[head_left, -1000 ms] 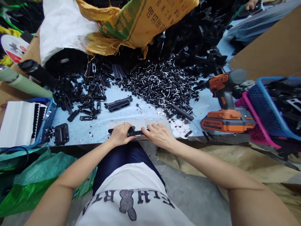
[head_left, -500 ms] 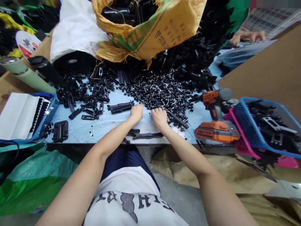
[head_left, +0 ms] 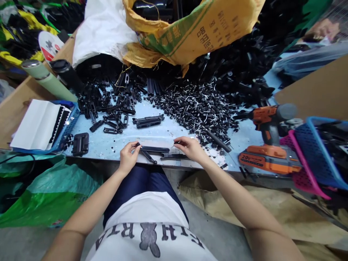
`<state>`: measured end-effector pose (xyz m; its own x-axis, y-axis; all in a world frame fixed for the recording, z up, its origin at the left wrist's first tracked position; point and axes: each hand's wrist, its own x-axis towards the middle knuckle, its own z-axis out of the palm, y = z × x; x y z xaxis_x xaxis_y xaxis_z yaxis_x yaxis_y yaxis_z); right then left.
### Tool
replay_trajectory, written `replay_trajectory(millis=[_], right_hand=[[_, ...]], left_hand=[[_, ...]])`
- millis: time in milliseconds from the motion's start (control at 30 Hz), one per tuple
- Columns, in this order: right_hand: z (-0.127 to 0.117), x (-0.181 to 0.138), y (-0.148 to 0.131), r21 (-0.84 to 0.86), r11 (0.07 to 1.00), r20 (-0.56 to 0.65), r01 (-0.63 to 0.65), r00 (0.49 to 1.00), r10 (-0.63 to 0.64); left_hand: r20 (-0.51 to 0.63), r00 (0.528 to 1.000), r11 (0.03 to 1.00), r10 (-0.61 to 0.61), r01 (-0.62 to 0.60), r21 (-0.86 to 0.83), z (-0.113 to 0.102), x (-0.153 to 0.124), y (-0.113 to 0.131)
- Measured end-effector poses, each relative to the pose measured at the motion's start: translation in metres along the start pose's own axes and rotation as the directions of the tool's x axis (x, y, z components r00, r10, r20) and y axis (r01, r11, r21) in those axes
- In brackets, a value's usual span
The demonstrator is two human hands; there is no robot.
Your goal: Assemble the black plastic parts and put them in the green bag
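My left hand pinches the left end of a long black plastic strip that lies at the near edge of the pale blue table. A thin black arm angles off that strip towards me. My right hand is closed in a pinch just right of the strip, holding a small pin-like piece too tiny to name. Behind my hands spreads a heap of small black pins with metal stems.
An orange cordless drill stands at the right beside pink and blue baskets. Loose black plastic parts lie at the back left. A yellow sack and a white sack rest behind. A blue tray sits left.
Both hands have pulled back from the pin heap to the table's near edge. The left now grips the strip's end and the right holds a small piece by it.
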<state>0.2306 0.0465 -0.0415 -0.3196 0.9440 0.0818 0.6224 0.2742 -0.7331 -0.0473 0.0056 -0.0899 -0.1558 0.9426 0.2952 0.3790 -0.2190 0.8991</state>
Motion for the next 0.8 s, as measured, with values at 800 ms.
replay_trajectory(millis=[800], right_hand=[[-0.008,0.013,-0.041,-0.373,0.923,0.24,0.099,0.971,-0.007]], left_hand=[[0.327,0.699,0.551,0.637,-0.708,0.441,-0.016,0.016,-0.004]])
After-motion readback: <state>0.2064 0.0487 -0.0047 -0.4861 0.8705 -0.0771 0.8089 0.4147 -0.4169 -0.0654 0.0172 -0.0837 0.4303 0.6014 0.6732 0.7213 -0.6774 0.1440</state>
